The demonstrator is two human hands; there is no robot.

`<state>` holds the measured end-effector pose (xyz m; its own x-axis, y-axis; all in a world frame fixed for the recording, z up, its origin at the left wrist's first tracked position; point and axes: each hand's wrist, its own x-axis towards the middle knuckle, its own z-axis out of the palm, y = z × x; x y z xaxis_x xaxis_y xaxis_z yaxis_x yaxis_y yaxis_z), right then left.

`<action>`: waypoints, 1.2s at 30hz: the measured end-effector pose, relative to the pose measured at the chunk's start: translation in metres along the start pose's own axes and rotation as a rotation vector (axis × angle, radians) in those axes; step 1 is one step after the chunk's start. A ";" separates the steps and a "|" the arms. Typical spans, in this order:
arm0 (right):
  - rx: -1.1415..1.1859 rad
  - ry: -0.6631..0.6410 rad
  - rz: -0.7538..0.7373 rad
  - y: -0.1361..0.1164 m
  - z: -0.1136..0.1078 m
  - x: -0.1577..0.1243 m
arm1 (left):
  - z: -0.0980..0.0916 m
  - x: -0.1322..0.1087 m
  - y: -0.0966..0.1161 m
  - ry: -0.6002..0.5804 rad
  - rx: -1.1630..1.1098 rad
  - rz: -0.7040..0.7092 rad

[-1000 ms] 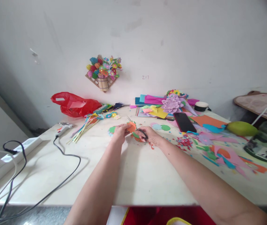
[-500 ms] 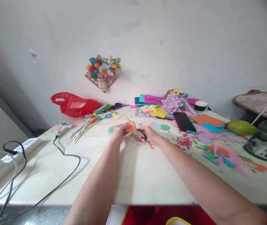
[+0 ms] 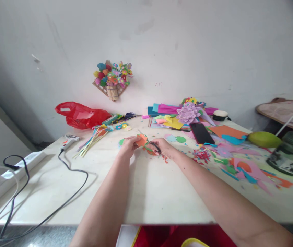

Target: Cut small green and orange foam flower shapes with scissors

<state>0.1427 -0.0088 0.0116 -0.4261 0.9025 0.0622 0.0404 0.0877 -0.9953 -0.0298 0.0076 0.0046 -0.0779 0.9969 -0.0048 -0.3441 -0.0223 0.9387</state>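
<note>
My left hand [image 3: 128, 145] pinches a small orange paper piece [image 3: 141, 140] over the middle of the white table [image 3: 146, 192]. My right hand [image 3: 165, 147] is closed round the black handles of a pair of scissors [image 3: 150, 142], whose thin blades run up and left across the orange piece. Green and orange paper cut-outs lie on the table just under and behind both hands.
A black phone [image 3: 201, 133], a purple paper flower [image 3: 188, 113] and coloured paper sheets lie to the back right. Paper scraps [image 3: 246, 169], a green fruit [image 3: 263, 139] and a glass jar [image 3: 290, 156] are at right. Left: red bag [image 3: 81, 115], sticks [image 3: 92, 140], glue gun with cable [image 3: 69, 140].
The hands and the orange piece have barely shifted; the scissors' blades sit slightly differently against the paper.
</note>
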 end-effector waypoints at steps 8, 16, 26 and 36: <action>-0.053 0.035 -0.024 0.009 -0.003 0.008 | -0.001 -0.003 0.002 -0.011 0.039 0.010; -0.043 0.105 0.057 0.008 -0.014 0.012 | 0.002 -0.004 0.003 -0.019 0.191 0.130; 0.159 0.223 -0.046 -0.008 -0.021 0.003 | 0.008 -0.008 0.001 -0.164 0.268 0.102; 0.170 0.176 -0.079 -0.005 -0.018 0.006 | 0.013 -0.011 -0.002 -0.286 0.349 0.039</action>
<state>0.1560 0.0035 0.0181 -0.2574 0.9565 0.1373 -0.1459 0.1020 -0.9840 -0.0162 -0.0021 0.0078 0.1945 0.9775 0.0820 -0.0059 -0.0824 0.9966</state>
